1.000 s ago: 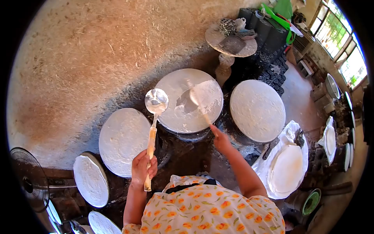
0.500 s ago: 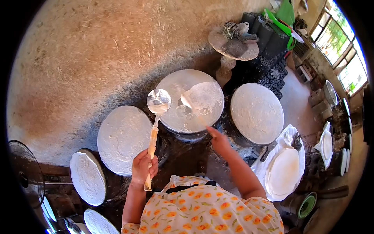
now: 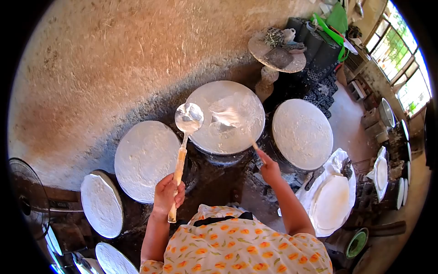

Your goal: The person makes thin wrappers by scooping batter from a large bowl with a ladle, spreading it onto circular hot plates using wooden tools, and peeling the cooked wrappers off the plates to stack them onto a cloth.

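My ladle (image 3: pixel 180 160): glossy metal bowl (image 3: pixel 189 118), smeared white; smooth, wood-like handle (image 3: pixel 179 166). My other tool (image 3: pixel 255 144) pale, wood-like. Round plate (image 3: pixel 219 142) before me coated matt white, ridged mid-surface. Wall (image 3: pixel 114 64) rough, matt. My garment (image 3: pixel 237 249) printed cloth. White sheet (image 3: pixel 336 163) crinkled; cloth or plastic, I can't tell.

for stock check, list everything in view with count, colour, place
round plates: five-plus, white, around person
ladle: one, silver-tan, left hand
tool handle: one, tan, right hand
flat stack: one, whitish, right
pedestal: one, greyish, upper middle
cylinders: several, black, upper right
oddments: some, green, upper right
bowl: one, metallic, far right
vessel: one, green, lower right
fan: one, dark, left edge
shirt: one, whitish, bottom
left hand: one, on ladle
right hand: one, on tool handle
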`<state>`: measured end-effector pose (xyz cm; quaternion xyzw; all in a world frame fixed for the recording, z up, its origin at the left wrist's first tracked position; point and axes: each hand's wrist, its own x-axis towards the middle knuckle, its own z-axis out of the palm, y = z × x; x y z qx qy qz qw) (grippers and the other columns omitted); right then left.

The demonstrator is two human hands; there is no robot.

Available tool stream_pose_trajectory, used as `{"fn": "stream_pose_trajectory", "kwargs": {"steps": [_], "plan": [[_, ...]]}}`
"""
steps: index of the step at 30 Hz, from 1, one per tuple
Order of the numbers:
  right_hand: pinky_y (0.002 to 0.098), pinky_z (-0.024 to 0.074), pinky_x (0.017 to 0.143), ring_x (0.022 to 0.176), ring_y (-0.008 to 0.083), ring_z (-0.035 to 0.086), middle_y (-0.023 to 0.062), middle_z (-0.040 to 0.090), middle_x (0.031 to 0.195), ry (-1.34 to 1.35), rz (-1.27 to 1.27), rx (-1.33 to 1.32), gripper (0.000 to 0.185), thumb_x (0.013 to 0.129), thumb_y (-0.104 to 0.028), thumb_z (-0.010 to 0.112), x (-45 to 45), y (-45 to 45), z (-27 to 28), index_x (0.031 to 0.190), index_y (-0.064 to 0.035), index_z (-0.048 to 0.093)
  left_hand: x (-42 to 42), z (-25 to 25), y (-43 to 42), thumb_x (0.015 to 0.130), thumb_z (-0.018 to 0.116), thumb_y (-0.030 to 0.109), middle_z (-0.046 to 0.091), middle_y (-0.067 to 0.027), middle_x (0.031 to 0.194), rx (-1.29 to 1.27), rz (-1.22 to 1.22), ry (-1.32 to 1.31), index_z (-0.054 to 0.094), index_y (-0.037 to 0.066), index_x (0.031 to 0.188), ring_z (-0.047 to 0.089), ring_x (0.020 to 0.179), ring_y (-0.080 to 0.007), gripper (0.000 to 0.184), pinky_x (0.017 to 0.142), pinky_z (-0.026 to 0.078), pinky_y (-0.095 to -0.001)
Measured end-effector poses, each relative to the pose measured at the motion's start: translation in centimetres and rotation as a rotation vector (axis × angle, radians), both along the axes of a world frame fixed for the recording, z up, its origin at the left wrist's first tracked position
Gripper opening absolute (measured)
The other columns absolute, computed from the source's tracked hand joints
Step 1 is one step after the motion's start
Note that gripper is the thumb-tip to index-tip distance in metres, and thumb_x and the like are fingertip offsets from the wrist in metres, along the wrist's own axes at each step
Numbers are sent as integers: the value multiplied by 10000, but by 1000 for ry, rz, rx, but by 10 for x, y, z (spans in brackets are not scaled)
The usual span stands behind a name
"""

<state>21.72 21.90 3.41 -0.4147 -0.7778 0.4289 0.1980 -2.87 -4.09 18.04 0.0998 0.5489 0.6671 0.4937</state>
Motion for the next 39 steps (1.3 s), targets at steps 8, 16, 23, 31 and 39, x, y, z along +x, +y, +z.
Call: {"fn": "stream_pose_trajectory", "kwargs": {"steps": [8,16,23,31,39], "plan": [[350,457,930,1106,319,572,178,574,1212,95,200,75,586,782,71,440,-32,-32,-2,1303,-189,510,-6,-3,11,914,373,85,476,-33,654,-64,-53,56,490,17,831,411,423,-70,158,367,369,-219],[333,426,942,1133,318,558,205,575,1208,-16,188,-2,624,749,84,445,-63,48,-8,1329,-145,475,-17,-6,32,887,395,90,463,-38,579,-165,-93,144,486,28,778,425,409,-93,155,377,370,-233],[281,425,907,1128,247,565,185,590,1199,-96,338,-198,627,746,94,436,15,-11,29,1326,-138,491,-26,-16,54,855,424,76,477,-42,589,-281,-89,307,485,35,769,451,434,-98,113,379,384,-252],[179,421,695,874,72,544,-17,575,1155,288,195,-183,733,750,178,380,6,-69,-36,1381,-189,445,-2,-32,65,821,430,72,505,-72,622,-451,-216,387,483,26,773,455,409,-130,86,362,384,-277],[223,428,730,900,87,551,43,610,1076,151,137,-505,657,772,123,434,-8,-93,52,1358,-173,469,-3,22,12,880,387,63,477,-55,698,-143,-40,-123,458,18,872,404,457,-73,84,358,344,-224]]}}
